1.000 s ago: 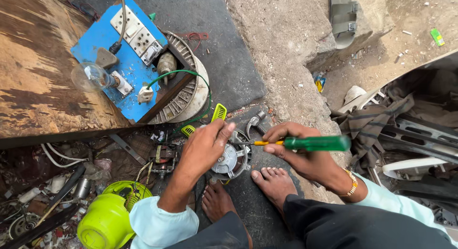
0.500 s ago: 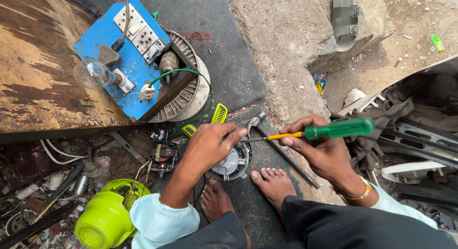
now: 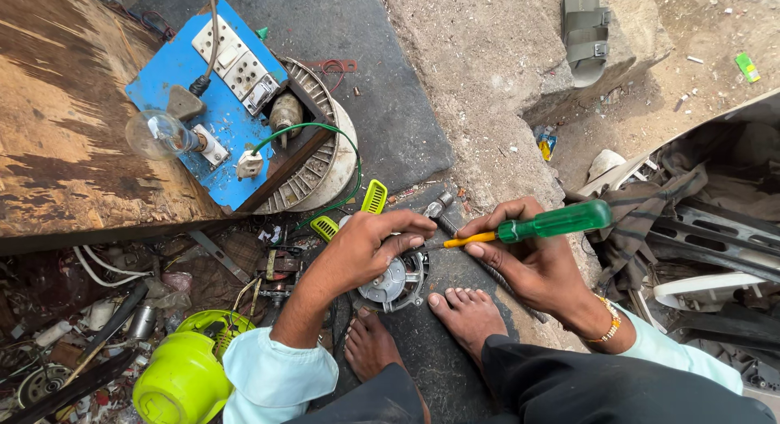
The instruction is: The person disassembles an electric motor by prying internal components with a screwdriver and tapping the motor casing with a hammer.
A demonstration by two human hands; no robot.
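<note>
Motor: small round metal motor housing (image 3: 396,279) sits on the dark mat (image 3: 390,131), just under the left hand and close in front of the two bare feet (image 3: 422,326).
Left hand: left hand (image 3: 366,249) is curled over the top of the motor, fingers closed on its upper edge, pinning it down.
Right hand: right hand (image 3: 532,261) is wrapped shut around a green-handled screwdriver (image 3: 528,227), whose yellow shank points left toward the motor and the left fingertips.
Slip risk: in my judgement the tip could skid off a screw or seam and jab the left fingers, since they lie right in its line.
Foot risk: the motor could roll or drop onto the toes, being held by one hand only.
Close by: a ribbed metal rod (image 3: 479,257) lies under the right hand; two yellow-green combs (image 3: 374,196) lie just beyond the left.
Farther out: blue switchboard with a bulb (image 3: 211,107) beyond the left hand, lime plastic casing (image 3: 183,375) by the left elbow, grey sandal (image 3: 587,30) well beyond the right.
Obstruction: scrap and wires (image 3: 97,310) crowd the left side.
</note>
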